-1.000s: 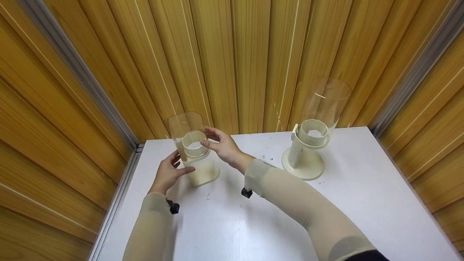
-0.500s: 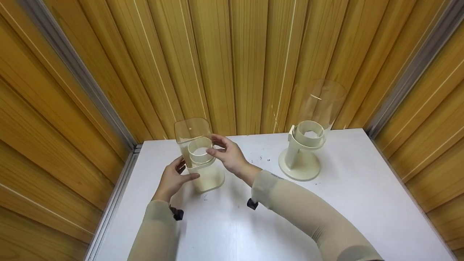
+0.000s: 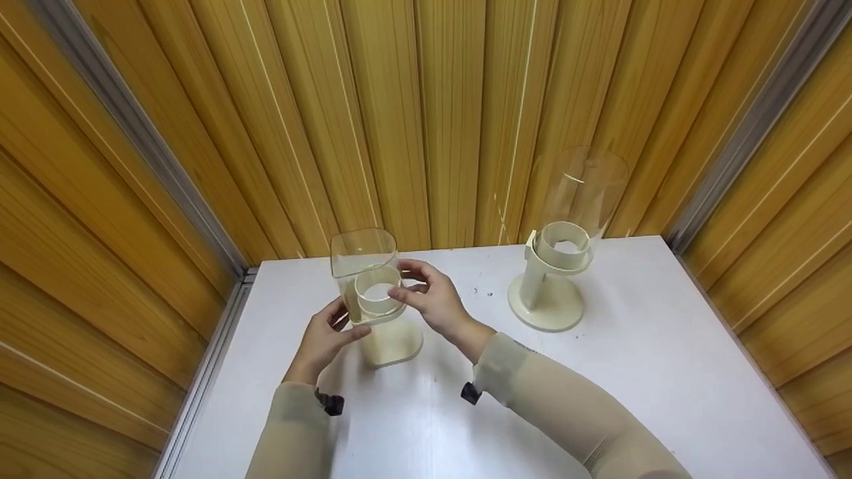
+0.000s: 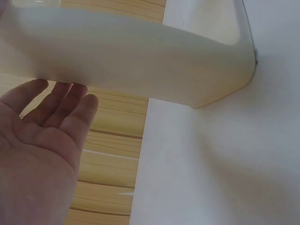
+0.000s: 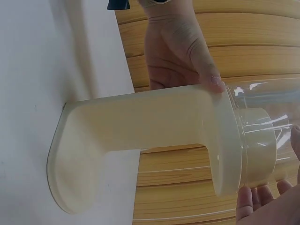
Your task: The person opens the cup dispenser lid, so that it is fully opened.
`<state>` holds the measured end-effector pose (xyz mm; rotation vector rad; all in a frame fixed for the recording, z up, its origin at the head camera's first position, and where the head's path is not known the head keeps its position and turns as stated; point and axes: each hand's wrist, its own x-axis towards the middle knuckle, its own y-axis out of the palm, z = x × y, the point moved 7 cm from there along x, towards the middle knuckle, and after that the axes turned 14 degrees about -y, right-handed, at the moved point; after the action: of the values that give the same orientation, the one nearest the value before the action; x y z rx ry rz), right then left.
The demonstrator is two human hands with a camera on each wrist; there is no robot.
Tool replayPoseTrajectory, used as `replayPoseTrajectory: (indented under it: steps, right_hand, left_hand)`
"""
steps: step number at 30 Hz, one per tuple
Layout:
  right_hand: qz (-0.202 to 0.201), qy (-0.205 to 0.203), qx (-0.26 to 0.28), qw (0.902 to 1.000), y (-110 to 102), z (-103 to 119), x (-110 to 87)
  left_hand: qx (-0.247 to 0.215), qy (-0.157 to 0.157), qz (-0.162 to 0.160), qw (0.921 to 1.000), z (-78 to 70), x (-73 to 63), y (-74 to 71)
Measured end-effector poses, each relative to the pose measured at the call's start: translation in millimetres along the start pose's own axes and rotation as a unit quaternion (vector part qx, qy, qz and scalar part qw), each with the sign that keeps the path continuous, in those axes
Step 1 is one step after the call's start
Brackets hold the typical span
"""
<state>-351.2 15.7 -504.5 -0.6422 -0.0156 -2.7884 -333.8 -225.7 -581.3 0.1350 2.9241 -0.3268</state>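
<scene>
A cream stand (image 3: pixel 393 346) with a foot, an upright column and a ring on top is on the white table, at left of middle in the head view. A clear container (image 3: pixel 364 249) rises from its top, around a cream collar (image 3: pixel 373 307). My left hand (image 3: pixel 327 340) grips the stand's upper part, thumb at the front, fingers behind; these fingers show against the stand's side in the left wrist view. Curled around the right side of the clear container, my right hand (image 3: pixel 436 299) holds it near the collar. The right wrist view shows the stand's column (image 5: pixel 150 119) side-on.
A second cream stand (image 3: pixel 546 309) with a round foot and a taller clear cylinder (image 3: pixel 586 186) stands on the right of the white table (image 3: pixel 632 372). Wood-patterned panels (image 3: pixel 446 120) rise behind the table and on both sides. Small specks lie on the tabletop.
Both hands and the stand with its clear container have shifted right and nearer to me. The grip of each hand looks much the same. The head view has shifted slightly.
</scene>
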Motion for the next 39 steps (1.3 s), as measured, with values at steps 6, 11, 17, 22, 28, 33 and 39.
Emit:
replayPoseTrajectory:
  steps: [6,11,17,22,28,33,39]
  right_hand:
    - [-0.008,-0.014,-0.008,0.9998,-5.7,5.8,-15.1]
    - [-0.007,-0.024,-0.005,0.9997,-9.2,9.6,-23.9]
    - [0.034,-0.051,-0.007,0.9981,-8.2,17.1,-29.8]
    - [0.058,-0.047,0.002,0.9972,-4.4,21.3,-29.8]
    - [0.069,-0.055,0.026,0.9958,1.7,24.2,-23.5]
    - [0.064,-0.059,0.019,0.996,3.2,24.0,-21.5]
    - [0.056,-0.072,-0.005,0.9958,4.8,26.8,-22.1]
  left_hand:
    - [0.004,0.016,0.0,0.9999,-4.3,-7.1,11.3]
    - [0.014,0.016,-0.005,0.9998,-5.4,-13.1,21.2]
    - [0.008,0.017,0.001,0.9998,-2.6,-21.2,28.4]
    - [0.016,0.021,0.015,0.9995,-2.6,-26.3,33.4]
    - [0.007,0.036,0.045,0.9983,-6.8,-24.2,41.1]
    - [0.0,0.049,0.071,0.9963,-8.9,-19.5,50.0]
    - [0.004,0.049,0.059,0.9971,-6.1,-18.1,51.4]
